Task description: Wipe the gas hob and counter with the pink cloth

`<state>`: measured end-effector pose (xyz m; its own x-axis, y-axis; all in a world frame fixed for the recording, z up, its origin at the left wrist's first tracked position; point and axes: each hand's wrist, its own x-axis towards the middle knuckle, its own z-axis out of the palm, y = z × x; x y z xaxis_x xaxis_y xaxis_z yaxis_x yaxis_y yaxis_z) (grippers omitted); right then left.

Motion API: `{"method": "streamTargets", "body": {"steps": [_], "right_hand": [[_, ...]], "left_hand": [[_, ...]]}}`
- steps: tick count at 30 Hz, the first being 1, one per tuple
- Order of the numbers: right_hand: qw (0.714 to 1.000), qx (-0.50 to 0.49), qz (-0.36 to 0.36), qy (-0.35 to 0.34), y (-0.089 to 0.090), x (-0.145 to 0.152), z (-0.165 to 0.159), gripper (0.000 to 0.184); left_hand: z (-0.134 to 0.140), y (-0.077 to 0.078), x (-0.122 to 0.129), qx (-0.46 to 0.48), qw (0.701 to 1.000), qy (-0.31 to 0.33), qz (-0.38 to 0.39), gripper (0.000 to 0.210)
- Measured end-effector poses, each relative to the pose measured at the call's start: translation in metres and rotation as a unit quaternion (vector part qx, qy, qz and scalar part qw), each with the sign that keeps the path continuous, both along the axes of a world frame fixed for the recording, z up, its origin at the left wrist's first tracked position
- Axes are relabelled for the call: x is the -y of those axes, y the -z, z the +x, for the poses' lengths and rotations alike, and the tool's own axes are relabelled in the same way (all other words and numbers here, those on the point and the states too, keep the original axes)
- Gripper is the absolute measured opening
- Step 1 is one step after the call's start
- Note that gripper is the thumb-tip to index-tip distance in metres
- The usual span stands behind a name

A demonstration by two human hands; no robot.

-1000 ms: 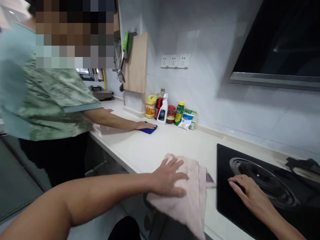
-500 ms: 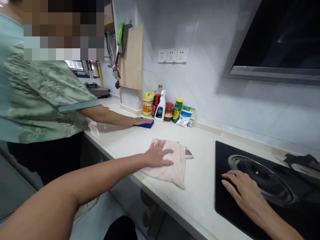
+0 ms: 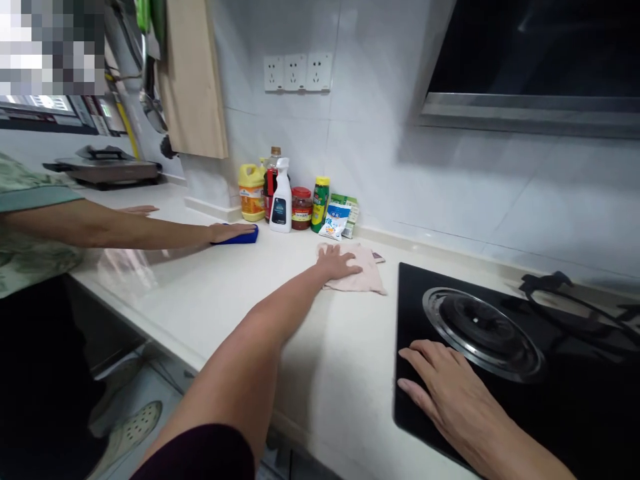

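Under my left hand [image 3: 336,264] lies a pale pink cloth [image 3: 361,275], pressed flat on the white countertop [image 3: 250,293] near the wall. The fingers are spread across the cloth rather than wrapped round it. A small dark patch shows at the cloth's far right corner. My right hand [image 3: 443,377] rests over the left front part of the black glass cooktop [image 3: 505,393], in front of the round burner [image 3: 483,330]. Its fingers are slightly bent and apart, with nothing in them.
At left another person's hand [image 3: 231,231] presses a blue cloth [image 3: 250,235] on the same counter. Along the wall stand a yellow jug [image 3: 251,193], a white spray bottle [image 3: 281,200], a red-lidded jar [image 3: 301,210], a green canister [image 3: 321,205] and packets [image 3: 335,220]. A range hood [image 3: 540,67] overhangs the cooktop.
My left hand has pushed the pink cloth away from the counter's front edge towards the wall. The view has swung right and closer. The right hand stays over the cooktop.
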<state>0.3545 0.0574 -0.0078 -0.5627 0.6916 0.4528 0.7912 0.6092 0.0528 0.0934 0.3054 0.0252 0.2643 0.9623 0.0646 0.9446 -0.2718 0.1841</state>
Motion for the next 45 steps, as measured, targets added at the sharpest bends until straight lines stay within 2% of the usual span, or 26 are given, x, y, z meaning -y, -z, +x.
{"method": "streamTargets", "body": {"steps": [4,8,12,19,23,27,29,31,34,37,41,45], "right_hand": [[1.000,-0.014,-0.026,-0.003,-0.008,-0.002,0.008,0.033],[0.999,-0.017,-0.036,0.009,-0.006,-0.011,0.017,0.035],[0.999,-0.032,-0.034,0.026,-0.002,-0.019,0.024,0.038],[0.995,-0.065,-0.065,0.024,0.005,-0.027,0.029,0.046],[0.994,-0.074,-0.081,0.028,0.009,-0.031,0.031,0.047],[0.993,-0.073,-0.085,0.023,0.012,-0.033,0.034,0.047],[0.994,-0.069,-0.081,0.016,0.013,-0.034,0.035,0.046],[0.995,-0.066,-0.073,0.009,0.015,-0.034,0.036,0.046],[0.996,-0.065,-0.064,0.003,0.016,-0.033,0.037,0.048],[0.996,-0.070,-0.064,0.000,0.018,-0.034,0.037,0.048],[0.996,-0.070,-0.058,-0.008,0.020,-0.035,0.038,0.046],[0.997,-0.063,-0.046,-0.014,0.022,-0.035,0.039,0.045]], "left_hand": [[-0.016,0.000,0.006,-0.009,1.000,0.004,0.002,0.072],[-0.057,-0.001,0.040,-0.025,1.000,-0.003,0.003,0.068],[-0.110,-0.003,0.096,-0.041,0.999,-0.028,0.008,0.065],[-0.194,-0.003,0.208,-0.060,0.996,-0.059,0.020,0.063],[-0.220,0.012,0.264,-0.056,0.995,-0.053,0.058,0.061],[-0.230,0.038,0.302,-0.047,0.985,-0.039,0.160,0.057],[-0.234,0.047,0.315,-0.042,0.977,-0.017,0.207,0.059],[-0.239,0.049,0.322,-0.053,0.972,0.017,0.227,0.064],[-0.249,0.041,0.325,-0.090,0.972,0.068,0.206,0.071],[-0.260,0.032,0.323,-0.113,0.971,0.092,0.189,0.076],[-0.281,0.037,0.317,-0.106,0.965,0.086,0.224,0.077],[-0.314,0.048,0.312,-0.112,0.959,0.040,0.256,0.071]]}}
